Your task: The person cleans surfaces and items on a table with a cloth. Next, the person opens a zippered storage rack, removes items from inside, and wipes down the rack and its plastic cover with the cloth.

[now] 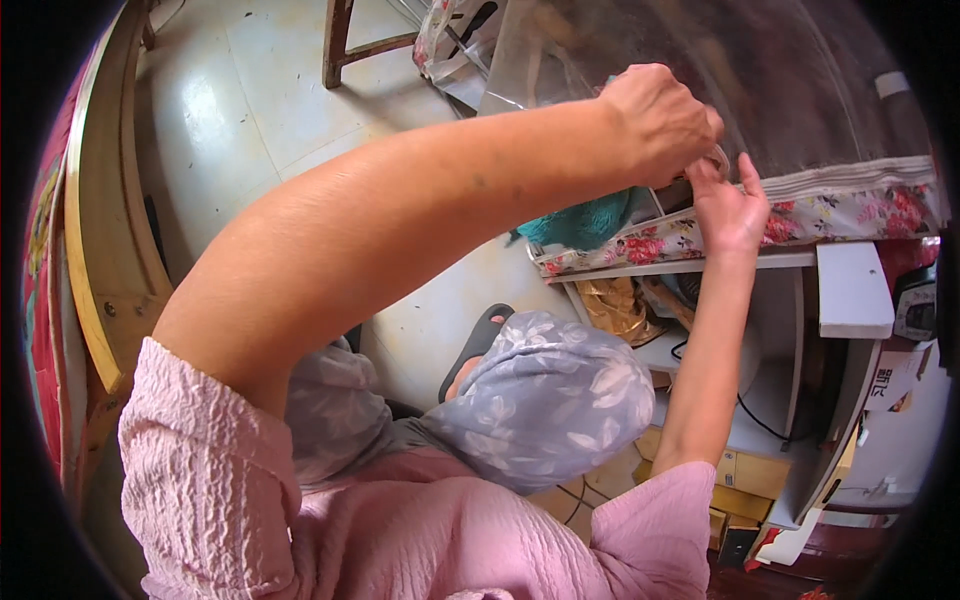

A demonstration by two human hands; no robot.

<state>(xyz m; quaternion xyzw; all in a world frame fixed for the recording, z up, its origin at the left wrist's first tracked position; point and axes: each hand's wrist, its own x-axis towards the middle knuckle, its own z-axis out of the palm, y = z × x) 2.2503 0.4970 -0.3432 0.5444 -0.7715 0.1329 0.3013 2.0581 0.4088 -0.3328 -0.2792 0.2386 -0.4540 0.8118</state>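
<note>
My left hand [660,124] reaches across to the right, fingers curled over a pale strip [721,160], which looks like part of the cover's edge. Just below it, my right hand [727,206] has its thumb raised and its other fingers against the strip; their tips are hidden by the left hand. Both hands are at the front edge of a clear plastic cover [795,82] with a floral fabric border [862,210] and a whitish zipper-like band. A fluffy teal cloth [589,217] lies at the cover's left corner, partly behind my left forearm.
Beneath the cover's border stands a white shelf unit [780,330] holding a crumpled gold wrapper [619,307] and cables. A white block-like panel [855,289] juts out on the right. Wooden legs [337,45] stand on the tiled floor [247,90]; a wooden bed frame [112,225] lines the left.
</note>
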